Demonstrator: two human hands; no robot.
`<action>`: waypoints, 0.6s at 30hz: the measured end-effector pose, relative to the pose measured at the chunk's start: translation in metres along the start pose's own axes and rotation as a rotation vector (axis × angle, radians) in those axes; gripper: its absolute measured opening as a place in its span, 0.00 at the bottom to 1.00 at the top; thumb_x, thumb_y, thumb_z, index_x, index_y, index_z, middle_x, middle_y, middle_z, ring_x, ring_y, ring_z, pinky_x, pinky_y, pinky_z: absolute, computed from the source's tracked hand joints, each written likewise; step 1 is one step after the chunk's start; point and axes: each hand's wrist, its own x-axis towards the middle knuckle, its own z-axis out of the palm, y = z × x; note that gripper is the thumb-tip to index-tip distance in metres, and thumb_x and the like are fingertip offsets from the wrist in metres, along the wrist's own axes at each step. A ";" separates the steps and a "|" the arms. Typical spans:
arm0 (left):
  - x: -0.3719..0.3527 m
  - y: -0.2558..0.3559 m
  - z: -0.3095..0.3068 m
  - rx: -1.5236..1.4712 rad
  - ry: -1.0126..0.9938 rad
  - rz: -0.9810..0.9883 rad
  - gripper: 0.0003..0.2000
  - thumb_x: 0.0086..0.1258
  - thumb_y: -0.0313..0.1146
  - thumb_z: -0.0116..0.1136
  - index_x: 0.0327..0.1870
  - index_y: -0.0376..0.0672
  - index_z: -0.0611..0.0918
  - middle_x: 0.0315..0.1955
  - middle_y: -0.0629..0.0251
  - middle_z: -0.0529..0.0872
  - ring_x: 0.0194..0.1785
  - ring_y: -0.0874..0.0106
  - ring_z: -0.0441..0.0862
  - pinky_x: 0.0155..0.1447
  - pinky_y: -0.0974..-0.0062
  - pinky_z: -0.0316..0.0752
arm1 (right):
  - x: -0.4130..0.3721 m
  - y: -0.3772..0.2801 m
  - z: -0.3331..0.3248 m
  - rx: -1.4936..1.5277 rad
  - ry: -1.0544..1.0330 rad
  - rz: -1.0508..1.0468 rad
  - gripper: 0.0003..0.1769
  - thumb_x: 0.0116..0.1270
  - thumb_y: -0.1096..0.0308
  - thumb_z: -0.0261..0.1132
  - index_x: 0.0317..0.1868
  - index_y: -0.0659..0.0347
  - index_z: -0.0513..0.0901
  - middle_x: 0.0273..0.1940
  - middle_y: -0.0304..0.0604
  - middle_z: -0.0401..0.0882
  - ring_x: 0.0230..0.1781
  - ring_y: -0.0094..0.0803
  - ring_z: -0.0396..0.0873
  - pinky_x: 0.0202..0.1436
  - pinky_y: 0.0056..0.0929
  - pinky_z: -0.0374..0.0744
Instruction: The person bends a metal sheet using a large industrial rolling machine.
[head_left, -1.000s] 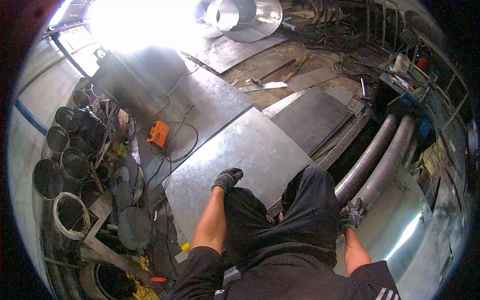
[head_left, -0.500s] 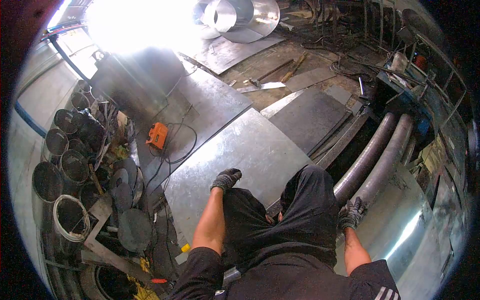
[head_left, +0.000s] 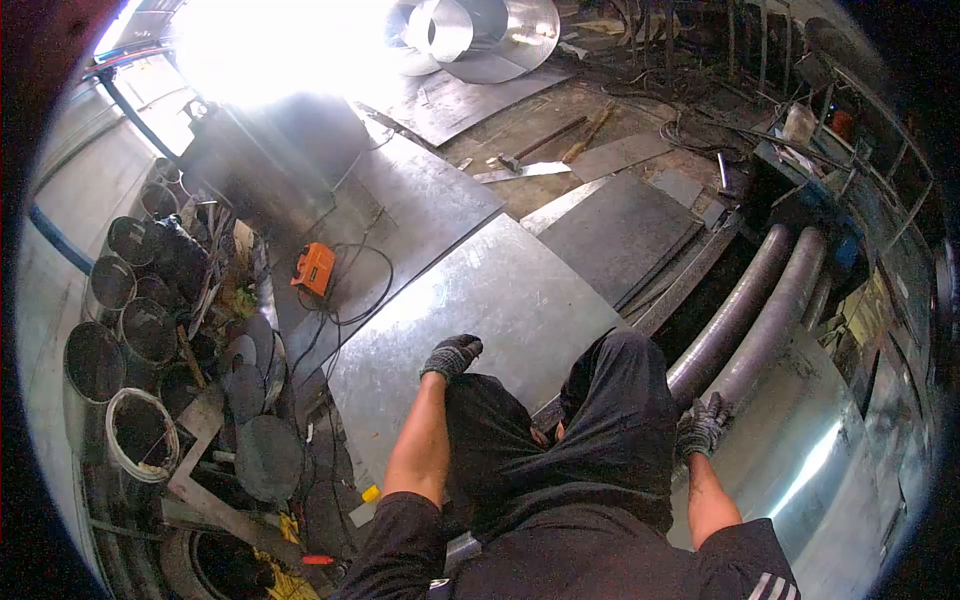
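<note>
My left hand [head_left: 452, 358], in a dark grey knit glove, rests by my left knee above a shiny metal sheet [head_left: 490, 270]. Its fingers are curled in, with nothing visible in them. On my other side, my right hand [head_left: 704, 428] wears a matching glove and has its fingers apart. It lies at the near end of two long round metal rollers [head_left: 745, 345], beside my right thigh. A curved metal sheet [head_left: 800, 440] spreads out to the right of that hand. My black trousers [head_left: 620, 430] fill the space between both hands.
An orange box tool [head_left: 314, 270] with black cables sits on sheets to the left. Pipe sections [head_left: 150, 330] and round discs [head_left: 268, 460] crowd the left side. Dark plates [head_left: 620, 235], a hammer [head_left: 540, 145] and rolled sheet cylinders [head_left: 510, 40] lie ahead.
</note>
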 end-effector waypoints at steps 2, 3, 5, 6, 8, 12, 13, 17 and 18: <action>0.003 -0.003 0.002 0.013 -0.007 0.016 0.24 0.73 0.52 0.56 0.61 0.45 0.83 0.55 0.56 0.88 0.60 0.59 0.84 0.64 0.63 0.76 | 0.000 -0.004 -0.012 0.006 -0.016 0.001 0.23 0.66 0.50 0.63 0.60 0.40 0.86 0.81 0.44 0.54 0.82 0.51 0.47 0.83 0.59 0.43; 0.006 -0.007 0.003 0.013 -0.007 0.016 0.24 0.73 0.52 0.56 0.61 0.45 0.83 0.55 0.56 0.88 0.60 0.59 0.84 0.64 0.63 0.76 | 0.002 -0.008 -0.025 -0.079 -0.155 0.017 0.27 0.67 0.46 0.60 0.67 0.37 0.79 0.82 0.42 0.50 0.83 0.51 0.42 0.83 0.60 0.40; 0.008 -0.010 0.003 -0.023 -0.020 0.020 0.24 0.73 0.52 0.56 0.61 0.45 0.83 0.54 0.56 0.88 0.59 0.59 0.84 0.64 0.63 0.76 | 0.001 -0.014 -0.040 -0.163 -0.294 0.034 0.33 0.68 0.42 0.58 0.73 0.34 0.73 0.84 0.39 0.45 0.84 0.50 0.37 0.82 0.62 0.37; 0.008 -0.009 0.003 -0.023 -0.020 0.020 0.24 0.73 0.52 0.56 0.61 0.45 0.83 0.54 0.56 0.88 0.59 0.59 0.84 0.64 0.63 0.76 | 0.001 -0.016 -0.045 -0.180 -0.310 0.025 0.33 0.68 0.42 0.59 0.73 0.34 0.73 0.84 0.39 0.45 0.84 0.50 0.37 0.82 0.62 0.37; 0.009 -0.009 0.003 0.027 -0.017 0.014 0.24 0.73 0.52 0.56 0.61 0.45 0.84 0.54 0.56 0.89 0.58 0.59 0.85 0.64 0.62 0.76 | -0.001 -0.020 -0.053 -0.213 -0.340 0.007 0.33 0.67 0.41 0.59 0.73 0.34 0.74 0.84 0.39 0.45 0.84 0.50 0.36 0.82 0.63 0.37; 0.007 -0.009 0.003 0.014 0.016 0.048 0.24 0.74 0.53 0.56 0.61 0.46 0.84 0.53 0.56 0.89 0.58 0.59 0.85 0.63 0.62 0.76 | -0.005 -0.032 -0.075 -0.255 -0.388 -0.005 0.32 0.68 0.42 0.59 0.72 0.33 0.74 0.84 0.39 0.45 0.84 0.51 0.36 0.82 0.64 0.37; 0.007 -0.008 0.002 0.029 -0.001 0.037 0.24 0.74 0.53 0.56 0.61 0.46 0.84 0.54 0.56 0.89 0.58 0.59 0.85 0.64 0.62 0.76 | -0.006 -0.034 -0.078 -0.262 -0.404 0.003 0.32 0.68 0.42 0.58 0.72 0.32 0.74 0.84 0.38 0.45 0.84 0.51 0.36 0.82 0.63 0.37; 0.006 -0.009 0.002 0.016 0.003 0.043 0.24 0.74 0.53 0.55 0.61 0.46 0.84 0.54 0.56 0.88 0.59 0.59 0.84 0.64 0.61 0.76 | 0.000 -0.011 -0.021 -0.004 -0.023 0.043 0.20 0.65 0.52 0.64 0.57 0.38 0.87 0.79 0.41 0.58 0.80 0.52 0.50 0.82 0.58 0.45; 0.006 -0.009 0.002 0.016 0.003 0.043 0.24 0.74 0.53 0.55 0.61 0.46 0.84 0.54 0.56 0.88 0.59 0.59 0.84 0.64 0.61 0.76 | 0.003 -0.010 -0.024 -0.083 -0.150 0.044 0.25 0.68 0.47 0.60 0.65 0.35 0.80 0.82 0.39 0.51 0.82 0.52 0.43 0.82 0.60 0.41</action>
